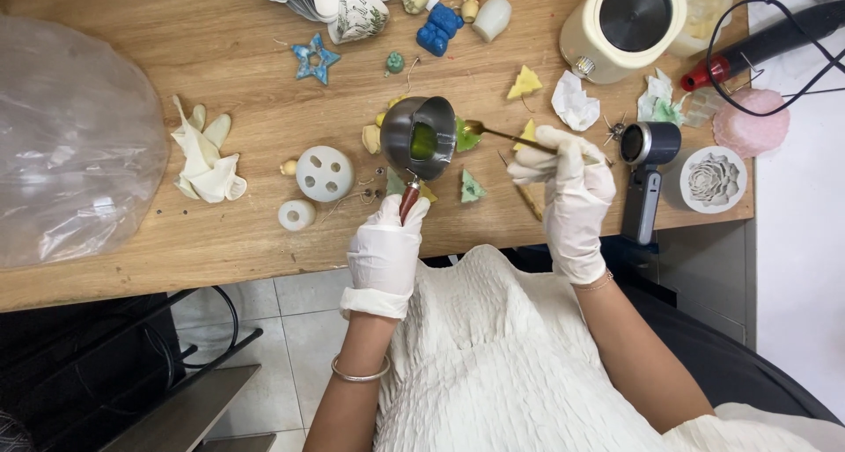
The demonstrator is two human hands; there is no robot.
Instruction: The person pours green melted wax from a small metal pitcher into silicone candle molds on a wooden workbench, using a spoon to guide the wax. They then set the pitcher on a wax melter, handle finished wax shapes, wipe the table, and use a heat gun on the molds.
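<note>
My left hand (387,251), in a white glove, grips the reddish handle of a small metal pouring pot (417,138) with green liquid inside. The pot hangs just above the wooden table (220,56). My right hand (568,188), also gloved, holds a thin gold spoon (497,132) whose bowl points at the pot's right rim. Small green and yellow tree-shaped pieces (472,187) lie under and beside the pot.
A white round mould with holes (324,172) and a small white ring (297,214) lie left of the pot. A crumpled glove (205,157), a clear plastic bag (70,144), a cream melting pot (623,25), a small camera (644,166) and a flower mould (711,179) stand around.
</note>
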